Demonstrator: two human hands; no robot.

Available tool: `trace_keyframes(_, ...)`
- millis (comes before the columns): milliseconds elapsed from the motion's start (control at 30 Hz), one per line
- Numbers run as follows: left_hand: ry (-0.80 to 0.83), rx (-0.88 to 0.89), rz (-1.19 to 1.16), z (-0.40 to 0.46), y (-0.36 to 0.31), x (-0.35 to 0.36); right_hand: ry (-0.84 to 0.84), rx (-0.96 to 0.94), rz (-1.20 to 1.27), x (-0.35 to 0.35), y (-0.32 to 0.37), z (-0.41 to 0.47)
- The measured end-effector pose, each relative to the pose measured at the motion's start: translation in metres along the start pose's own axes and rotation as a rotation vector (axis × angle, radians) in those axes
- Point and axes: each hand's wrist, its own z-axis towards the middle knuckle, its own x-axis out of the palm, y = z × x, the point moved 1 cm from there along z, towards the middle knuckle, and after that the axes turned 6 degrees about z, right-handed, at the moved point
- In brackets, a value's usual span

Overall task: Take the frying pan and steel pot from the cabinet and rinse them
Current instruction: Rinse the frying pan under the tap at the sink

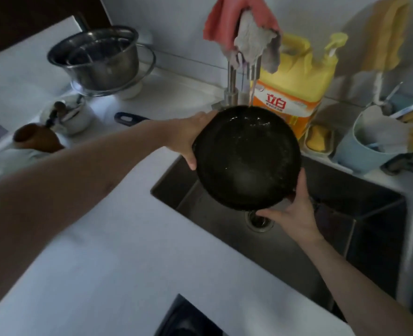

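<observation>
A black frying pan [246,157] is held tilted over the dark sink [341,221], under the steel tap [232,88]. A thin stream of water falls onto its far rim, and drops glisten inside it. My left hand [188,137] grips the pan's left rim. My right hand [290,212] holds its lower right edge from below. The pan's dark handle [127,117] pokes out to the left behind my left forearm. A steel pot [96,59] stands on the white counter at the back left, on a glass lid.
Pink and grey cloths [246,32] hang over the tap. A yellow detergent jug [295,81] stands behind the sink, with a yellow sponge [318,140] and a blue cup [368,144] to its right. A white bowl [69,115] and a brown object [36,138] sit left.
</observation>
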Motion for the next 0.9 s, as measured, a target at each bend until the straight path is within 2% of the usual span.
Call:
trace_keyframes(133,-0.212,0.03,0.009,-0.004,-0.015,0.014,-0.092,-0.078,-0.12,-0.024,0.015,0.004)
trace_keyframes(200,-0.217,0.02,-0.041,0.001,-0.017,0.026,-0.068,-0.118,-0.207,-0.044,0.028,0.008)
trace_keyframes(300,-0.134,-0.05,-0.142,0.014,-0.02,0.043,0.021,-0.092,-0.378,-0.081,0.037,0.022)
trace_keyframes(367,-0.033,-0.055,-0.266,0.02,-0.026,0.048,0.118,0.007,-0.421,-0.106,0.039,0.031)
trace_keyframes(433,0.158,-0.063,-0.315,0.024,-0.03,0.05,0.243,0.103,-0.408,-0.123,0.031,0.035)
trace_keyframes(500,0.319,-0.07,-0.296,0.024,-0.03,0.049,0.334,0.118,-0.365,-0.122,0.024,0.032)
trace_keyframes(600,0.409,-0.059,-0.272,0.02,-0.024,0.04,0.326,0.121,-0.216,-0.09,0.024,0.012)
trace_keyframes(667,0.366,-0.069,-0.244,0.018,-0.013,0.036,0.269,0.126,-0.107,-0.06,0.022,0.0)
trace_keyframes(767,0.179,-0.039,-0.142,0.016,0.003,0.032,0.216,0.027,-0.04,-0.029,0.007,-0.005)
trace_keyframes(900,0.009,-0.061,-0.064,0.007,0.004,0.029,0.146,-0.042,-0.034,-0.026,0.003,0.009)
